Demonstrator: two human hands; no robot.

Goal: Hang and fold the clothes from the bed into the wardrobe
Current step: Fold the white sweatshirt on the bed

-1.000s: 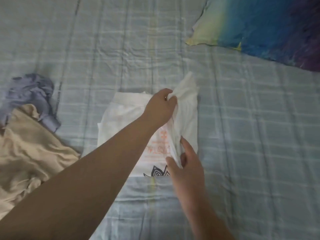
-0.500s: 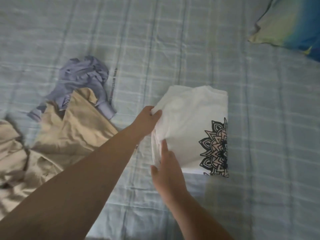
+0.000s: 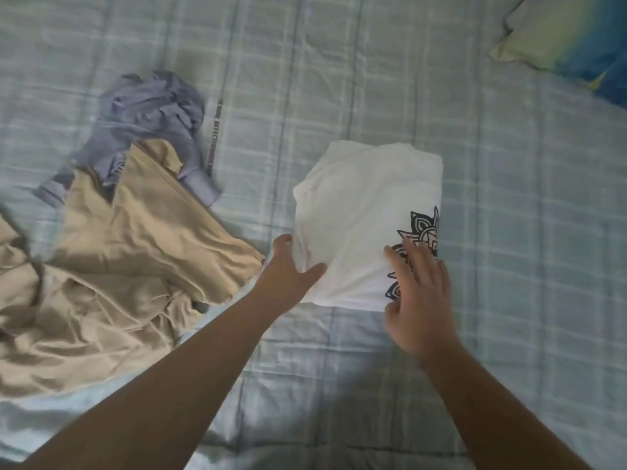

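With the folded white T-shirt (image 3: 359, 212) in the middle of the bed (image 3: 509, 232), the left hand (image 3: 291, 269) braces its left edge, fingers relaxed, while the right hand (image 3: 419, 300), fingers straight and gripping nothing, should smooth outward evenly.

A folded white T-shirt (image 3: 359, 212) lies on a bed (image 3: 509, 232) with a blue checked sheet. The left hand (image 3: 291, 269) meets its near-left corner, thumb on the cloth. The right hand (image 3: 420, 296) rests flat, fingers spread, on its black print. Crumpled beige clothes (image 3: 112, 283) and a lavender garment (image 3: 152, 120) lie to the left, and a pillow (image 3: 570, 32) sits at the far right.
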